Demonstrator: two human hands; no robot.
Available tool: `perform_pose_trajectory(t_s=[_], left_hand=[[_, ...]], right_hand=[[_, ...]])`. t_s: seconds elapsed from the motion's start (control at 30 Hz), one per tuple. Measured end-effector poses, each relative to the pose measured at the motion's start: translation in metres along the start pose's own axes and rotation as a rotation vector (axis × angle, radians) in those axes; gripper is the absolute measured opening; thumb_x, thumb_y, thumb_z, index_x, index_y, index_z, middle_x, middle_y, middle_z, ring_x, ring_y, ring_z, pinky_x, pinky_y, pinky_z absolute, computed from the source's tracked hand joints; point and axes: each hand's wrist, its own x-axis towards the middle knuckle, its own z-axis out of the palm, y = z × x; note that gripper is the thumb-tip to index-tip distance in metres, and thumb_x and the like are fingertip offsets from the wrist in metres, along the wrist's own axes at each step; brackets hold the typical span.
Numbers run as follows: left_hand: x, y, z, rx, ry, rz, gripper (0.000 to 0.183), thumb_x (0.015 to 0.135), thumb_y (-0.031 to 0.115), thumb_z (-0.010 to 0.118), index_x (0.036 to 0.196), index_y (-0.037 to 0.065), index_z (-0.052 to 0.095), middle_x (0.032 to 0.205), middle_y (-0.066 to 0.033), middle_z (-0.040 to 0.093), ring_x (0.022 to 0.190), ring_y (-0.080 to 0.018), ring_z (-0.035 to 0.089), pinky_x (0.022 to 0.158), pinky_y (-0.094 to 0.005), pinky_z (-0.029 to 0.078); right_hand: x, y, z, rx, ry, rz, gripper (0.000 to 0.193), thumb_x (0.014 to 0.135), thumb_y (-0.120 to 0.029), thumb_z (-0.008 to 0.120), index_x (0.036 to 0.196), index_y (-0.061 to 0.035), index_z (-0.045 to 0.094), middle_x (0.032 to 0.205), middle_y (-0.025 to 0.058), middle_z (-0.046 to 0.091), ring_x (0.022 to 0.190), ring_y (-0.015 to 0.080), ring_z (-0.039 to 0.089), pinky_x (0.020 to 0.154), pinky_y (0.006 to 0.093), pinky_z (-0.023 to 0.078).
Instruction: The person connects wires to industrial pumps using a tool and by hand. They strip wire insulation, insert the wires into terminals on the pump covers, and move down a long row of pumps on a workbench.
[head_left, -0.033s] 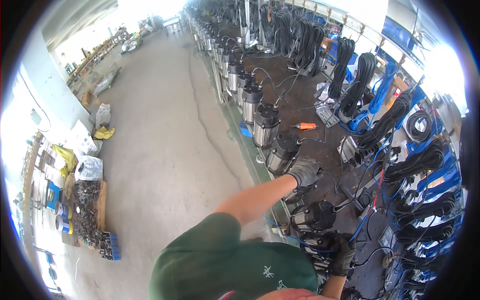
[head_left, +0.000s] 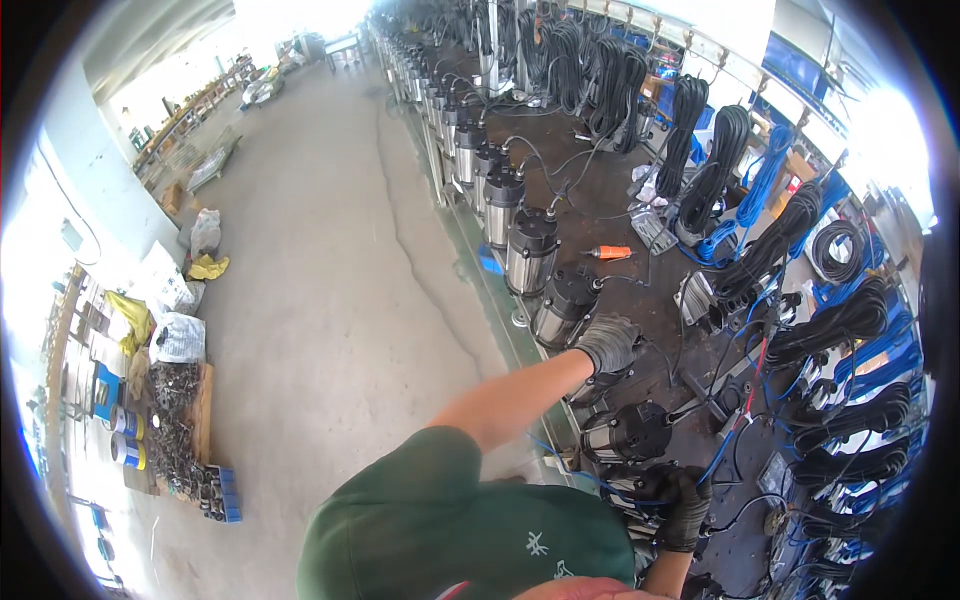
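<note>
Your left hand, in a grey glove, lies over the top of a steel-bodied pump in the row along the edge of the counter. Its fingers look curled, but you cannot tell whether they grasp anything. Your right hand, in a dark glove, is at the black top of a nearer pump, close to your body; its fingertips are too hidden to tell whether it is clenched or holding something. Between your hands, another pump leans over with its black cap toward the cables. A blue cable runs just beside your right hand. Beyond your left hand, an orange tool lies on the counter, and black cable coils hang along the far side.
</note>
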Motion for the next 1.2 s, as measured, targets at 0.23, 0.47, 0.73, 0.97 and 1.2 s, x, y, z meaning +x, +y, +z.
perform_pose_trajectory(t_s=[0.23,0.47,0.73,0.97,1.2], left_hand=[[-0.003,-0.002,0.003,-0.031,0.048,-0.016,0.038,0.092,0.041,0.058,0.095,0.005,0.071,0.092,-0.0181,0.070,0.095,-0.0361,0.066,0.086,-0.0477,0.051],[-0.005,-0.004,0.006,-0.054,0.102,0.009,0.038,0.092,0.041,0.059,0.096,0.005,0.070,0.092,-0.0175,0.070,0.093,-0.0359,0.066,0.086,-0.0483,0.051],[0.014,0.011,0.005,-0.052,-0.052,-0.164,0.034,0.089,0.036,0.059,0.102,0.006,0.071,0.097,-0.0169,0.071,0.097,-0.0356,0.067,0.087,-0.0478,0.051],[0.007,0.012,0.013,0.040,0.107,-0.116,0.028,0.085,0.034,0.062,0.096,0.012,0.074,0.091,-0.0146,0.073,0.090,-0.0340,0.071,0.081,-0.0494,0.051],[0.006,0.012,0.003,0.019,-0.006,-0.010,0.029,0.084,0.031,0.061,0.094,0.006,0.071,0.090,-0.0173,0.071,0.090,-0.0364,0.067,0.080,-0.0529,0.050]], right_hand=[[0.001,0.006,-0.010,0.004,-0.054,0.032,0.022,0.085,-0.019,0.073,0.100,-0.0077,0.061,0.082,0.0046,0.065,0.064,0.0127,0.057,0.060,0.0273,0.046],[0.003,0.015,-0.015,0.039,-0.055,0.005,0.020,0.086,-0.016,0.072,0.101,-0.0065,0.061,0.081,0.0066,0.066,0.057,0.0133,0.057,0.056,0.0277,0.046],[0.005,0.016,-0.012,0.002,-0.049,0.013,0.018,0.087,-0.015,0.070,0.099,-0.0058,0.061,0.080,0.0054,0.065,0.057,0.0123,0.056,0.055,0.0272,0.045],[0.011,0.027,-0.019,-0.007,-0.039,-0.024,0.016,0.088,-0.015,0.070,0.097,-0.0065,0.061,0.071,0.0011,0.060,0.055,0.0105,0.052,0.053,0.0256,0.042],[0.006,0.018,-0.015,-0.011,-0.047,0.011,0.009,0.088,-0.012,0.068,0.093,-0.0064,0.064,0.078,0.0036,0.066,0.061,0.0114,0.057,0.057,0.0260,0.044]])
